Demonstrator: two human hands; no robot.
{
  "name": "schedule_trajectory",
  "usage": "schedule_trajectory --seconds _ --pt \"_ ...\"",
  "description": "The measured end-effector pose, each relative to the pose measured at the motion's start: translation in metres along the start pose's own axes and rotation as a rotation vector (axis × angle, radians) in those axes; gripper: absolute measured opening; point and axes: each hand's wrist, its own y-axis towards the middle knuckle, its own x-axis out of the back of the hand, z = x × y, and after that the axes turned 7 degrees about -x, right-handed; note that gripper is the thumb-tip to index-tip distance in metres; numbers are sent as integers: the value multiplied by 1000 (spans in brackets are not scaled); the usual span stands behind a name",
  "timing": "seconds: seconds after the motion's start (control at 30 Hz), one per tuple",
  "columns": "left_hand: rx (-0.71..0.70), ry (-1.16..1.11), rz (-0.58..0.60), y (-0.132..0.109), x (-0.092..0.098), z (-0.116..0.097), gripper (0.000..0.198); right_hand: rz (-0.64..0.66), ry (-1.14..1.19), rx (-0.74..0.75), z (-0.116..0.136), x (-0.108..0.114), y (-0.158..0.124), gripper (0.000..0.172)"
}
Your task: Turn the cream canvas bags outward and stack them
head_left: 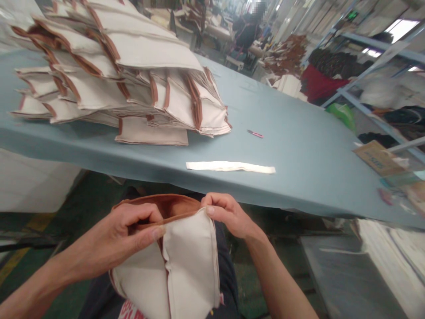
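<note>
Over my lap hangs a cream fabric piece (191, 261) with a brown inside, sewn into a pouch shape with its opening upward. My left hand (139, 230) pinches the brown-edged rim near the middle seam, thumb outside and fingers within. At the right corner of the same rim, my right hand (226, 212) grips the edge between thumb and bent fingers. A rough seam runs down the front between the two hands. The lower end of the piece goes out of view at the bottom.
A blue-covered table (299, 146) stands before me. On it lie a tall stack of cream and brown sewn pieces (142, 88), a cream strip (230, 166) and small pink-handled thread snips (255, 133). A cardboard box (378, 157) and shelving are at right; a person sits far back.
</note>
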Motion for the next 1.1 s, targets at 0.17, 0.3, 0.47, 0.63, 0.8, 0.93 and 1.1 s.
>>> schedule_trajectory --seconds 0.17,0.3,0.47,0.63,0.8,0.93,1.1 --pt "-4 1 -7 -1 1 0 46 3 -3 3 0 0 0 61" --pt "-10 6 -12 -2 0 1 46 7 -5 0 -2 0 1 57" --pt "-29 -6 -20 -2 -2 4 46 -5 6 -30 -7 0 1 56" --pt "-1 -6 -22 -3 -3 5 45 -19 3 -50 -11 1 4 56" --pt "34 20 -37 1 -4 4 48 -27 20 -56 -17 1 7 59" --pt "50 12 -61 5 -7 8 48 -30 44 -63 -21 2 8 59" --pt "76 -30 -111 4 -14 20 52 -40 67 -69 -25 3 9 59"
